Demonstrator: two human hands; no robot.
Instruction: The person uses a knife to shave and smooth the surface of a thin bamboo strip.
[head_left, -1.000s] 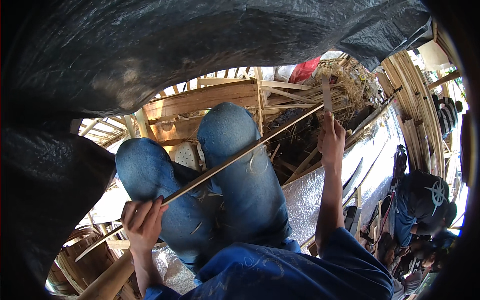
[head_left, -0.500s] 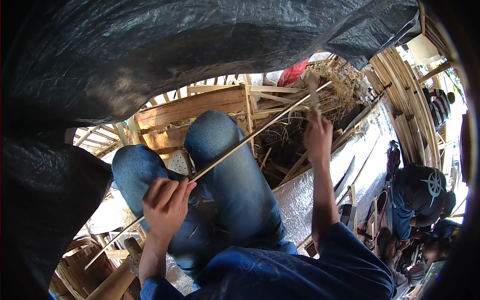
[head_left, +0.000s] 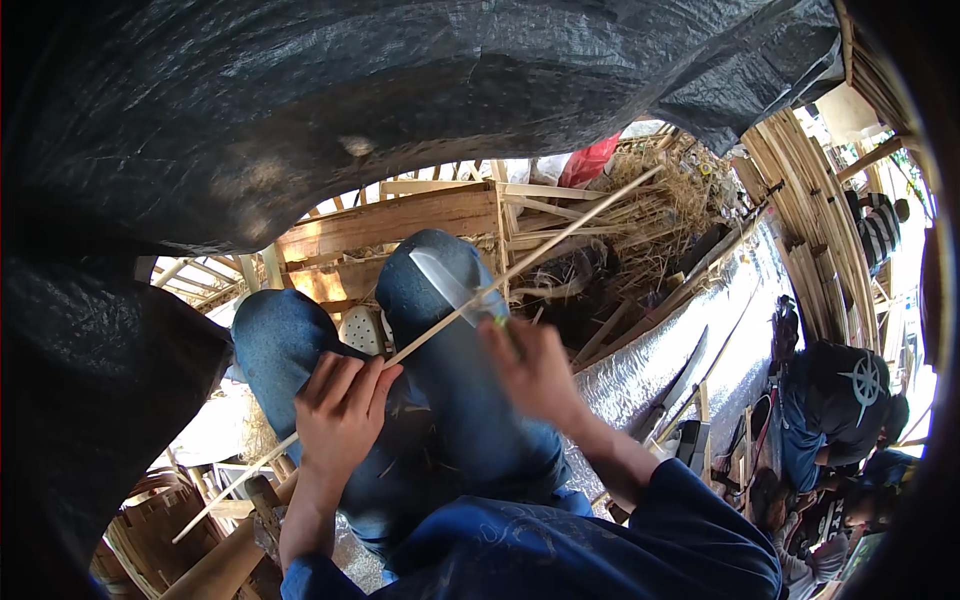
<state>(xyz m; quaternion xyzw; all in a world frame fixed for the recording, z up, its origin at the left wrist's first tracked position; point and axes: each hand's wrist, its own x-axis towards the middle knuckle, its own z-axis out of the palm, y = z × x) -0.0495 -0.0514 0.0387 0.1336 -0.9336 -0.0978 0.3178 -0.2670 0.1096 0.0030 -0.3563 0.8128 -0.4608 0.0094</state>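
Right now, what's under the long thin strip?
Visible under the strip: right jeans leg and, farther out, straw pile. The knife crosses it; which is on top is unclear. Anything directly beneath the left hand is covered.

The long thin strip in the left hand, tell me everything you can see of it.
The thin strip is long, narrow, pale tan and nearly straight, and looks like wood or bamboo. It slants from lower left to upper right, passing above the jeans; whether it rests on them is unclear. The left hand grips it part-way along, leaving both ends free. Beyond that hand, the blade of the knife crosses it; actual contact is hard to tell.
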